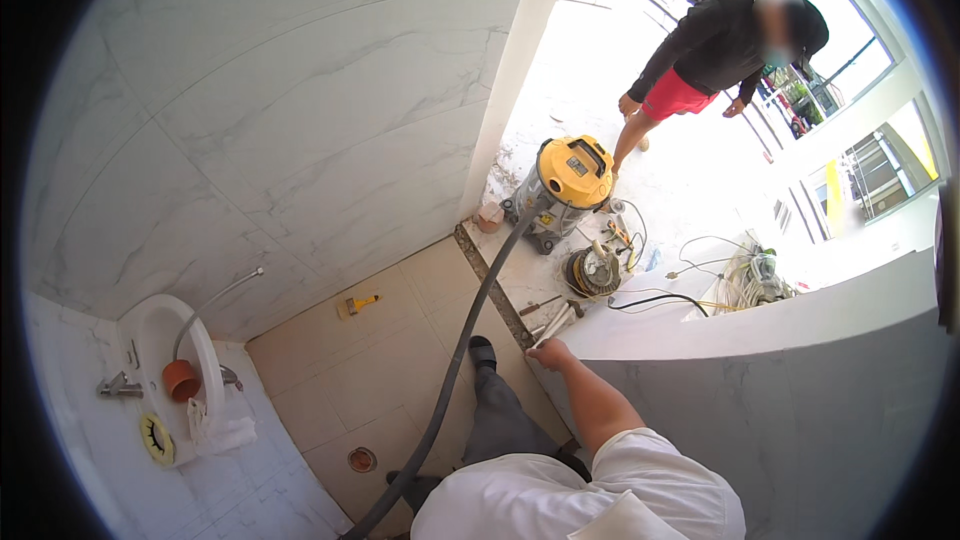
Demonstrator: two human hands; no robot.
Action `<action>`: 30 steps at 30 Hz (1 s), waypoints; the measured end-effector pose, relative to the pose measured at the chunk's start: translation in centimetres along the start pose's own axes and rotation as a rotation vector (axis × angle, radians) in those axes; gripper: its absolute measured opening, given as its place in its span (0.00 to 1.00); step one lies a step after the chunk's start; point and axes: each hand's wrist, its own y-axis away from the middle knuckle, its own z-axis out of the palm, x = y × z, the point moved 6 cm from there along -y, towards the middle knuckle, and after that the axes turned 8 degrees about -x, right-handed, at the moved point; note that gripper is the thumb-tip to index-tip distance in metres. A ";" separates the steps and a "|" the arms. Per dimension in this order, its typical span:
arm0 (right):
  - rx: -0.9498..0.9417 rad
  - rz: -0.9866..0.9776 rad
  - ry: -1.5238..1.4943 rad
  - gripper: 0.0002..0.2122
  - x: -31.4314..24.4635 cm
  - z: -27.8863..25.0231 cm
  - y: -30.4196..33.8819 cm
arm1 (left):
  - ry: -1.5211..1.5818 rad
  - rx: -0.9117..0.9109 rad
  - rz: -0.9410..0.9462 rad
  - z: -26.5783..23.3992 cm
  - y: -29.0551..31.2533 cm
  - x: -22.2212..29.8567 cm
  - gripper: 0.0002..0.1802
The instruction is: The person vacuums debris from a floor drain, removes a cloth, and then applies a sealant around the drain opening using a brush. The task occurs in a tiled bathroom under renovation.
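Note:
My right hand (549, 353) reaches forward to the doorway sill, its fingers closed. At the fingertips are slim white stick-like pieces (562, 320); whether they are in my grip or lie on the floor is too small to tell. Beside them on the sill lie a few thin tools (540, 306). A grey vacuum hose (458, 360) runs past my legs to a yellow-topped shop vacuum (575, 175) standing just outside the doorway. My left hand is out of view.
A cable reel (592, 270) and tangled wires (745, 275) lie beyond the low wall. A person (715, 45) in a black top and red shorts stands outside. On the tiled floor are a yellow-handled brush (358, 306) and a drain (362, 459). A white basin (165, 340) holds an orange cup (181, 380).

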 end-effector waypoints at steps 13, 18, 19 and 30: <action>0.148 -0.136 -0.192 0.27 -3.2 -23.5 -12.1 | -0.882 -0.675 0.199 41.0 26.9 -18.6 0.20; -0.225 -0.640 -0.135 0.34 -14.9 -16.9 -7.4 | -1.087 -0.874 0.362 50.2 35.2 -19.4 0.19; -0.359 -0.716 -0.150 0.38 -17.9 -14.4 -5.8 | -1.118 -0.909 0.396 51.3 36.4 -19.0 0.18; -0.371 -1.487 -0.492 0.26 -39.1 -14.7 9.0 | -1.206 -1.250 0.785 57.7 48.6 -7.3 0.17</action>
